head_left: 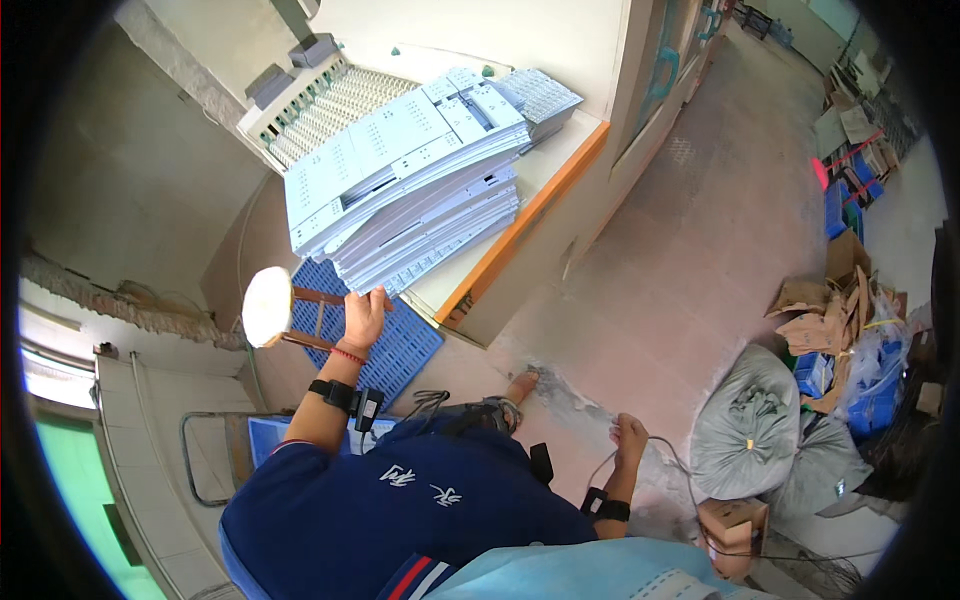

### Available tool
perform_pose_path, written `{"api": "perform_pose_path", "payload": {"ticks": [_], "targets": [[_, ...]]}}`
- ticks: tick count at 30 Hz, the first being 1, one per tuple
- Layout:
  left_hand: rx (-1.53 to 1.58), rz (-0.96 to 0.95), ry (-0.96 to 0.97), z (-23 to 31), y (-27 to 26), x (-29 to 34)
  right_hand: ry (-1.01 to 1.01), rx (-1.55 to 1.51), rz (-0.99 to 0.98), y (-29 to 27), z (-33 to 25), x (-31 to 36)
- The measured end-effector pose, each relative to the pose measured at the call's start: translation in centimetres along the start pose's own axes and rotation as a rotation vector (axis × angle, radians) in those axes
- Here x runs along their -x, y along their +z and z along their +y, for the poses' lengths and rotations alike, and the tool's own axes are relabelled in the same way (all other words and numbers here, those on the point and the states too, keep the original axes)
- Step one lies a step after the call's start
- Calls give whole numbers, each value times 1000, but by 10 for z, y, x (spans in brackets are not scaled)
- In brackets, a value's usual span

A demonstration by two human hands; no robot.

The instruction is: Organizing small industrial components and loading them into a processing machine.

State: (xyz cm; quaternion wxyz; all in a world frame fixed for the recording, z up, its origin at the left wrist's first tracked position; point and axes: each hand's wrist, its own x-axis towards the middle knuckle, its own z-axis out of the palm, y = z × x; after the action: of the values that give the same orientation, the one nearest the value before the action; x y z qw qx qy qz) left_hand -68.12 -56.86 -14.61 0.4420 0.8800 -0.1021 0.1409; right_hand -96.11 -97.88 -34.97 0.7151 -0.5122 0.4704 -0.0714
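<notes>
My left hand [366, 319] is closed, fingers curled, beside the lower edge of a tall stack of light-blue flat panels [385, 150] with holes and slots. The brown legs of a stool with a round white seat [268, 308] run behind that hand and wrist. Whether the fingers grip a stool leg or touch the stack is hidden. My right hand [629, 438] is held out low over the floor, fingers curled in. A thin grey cable [672, 447] passes by it, and I cannot see what the fingers hold, if anything. Both wrists carry black straps with small devices.
The panels lie on a cream worktop with an orange edge [540, 215], next to a rack of pegs [325, 110]. A blue slatted pallet [405, 345] lies below. Grey sacks [748, 425], cardboard [830, 330] and a small carton [733, 525] line the right side.
</notes>
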Motion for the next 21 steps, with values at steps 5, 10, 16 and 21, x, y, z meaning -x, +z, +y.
{"api": "perform_pose_path", "payload": {"ticks": [5,10,16,21], "targets": [[-157,99,211,-10,8,-8,-56,89,-4,6,-42,-32],[-220,-15,74,-98,9,23,-79,119,-10,3,-90,-59],[-170,22,6,-105,12,33,-91,157,-18,4,-135,-108],[918,333,-452,-97,33,48,-40,178,-160,13,-154,-150]]}}
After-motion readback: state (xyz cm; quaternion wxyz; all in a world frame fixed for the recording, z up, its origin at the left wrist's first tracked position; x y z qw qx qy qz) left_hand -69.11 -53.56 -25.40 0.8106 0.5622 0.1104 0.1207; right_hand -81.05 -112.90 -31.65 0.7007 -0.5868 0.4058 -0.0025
